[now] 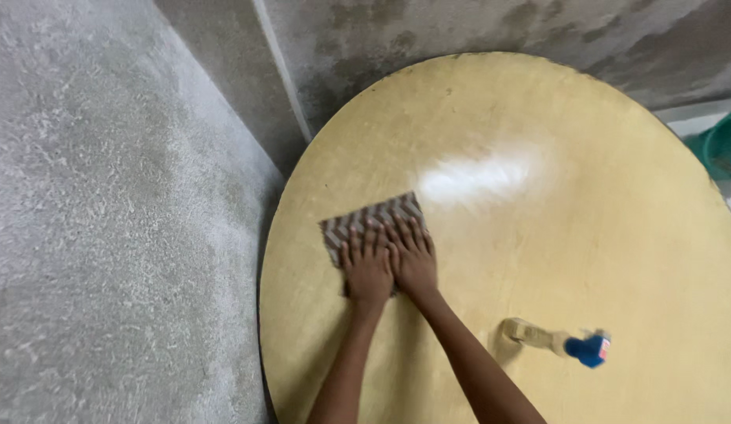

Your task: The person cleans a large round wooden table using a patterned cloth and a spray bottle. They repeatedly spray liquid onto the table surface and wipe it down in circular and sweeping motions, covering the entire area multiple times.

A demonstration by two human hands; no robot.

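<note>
We find both hands, left hand (366,271) and right hand (413,259), pressed flat with fingers spread on a grey cloth (368,224) left of centre on the round tabletop (585,235). The cloth looks soft, light; best pinched at an edge.

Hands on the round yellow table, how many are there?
2. The left hand and the right hand lie side by side, both pressing flat on the grey patterned cloth near the table's left edge.

spray bottle (555,341) (blue nozzle), teal basket (723,145), concrete wall (106,196)
</note>
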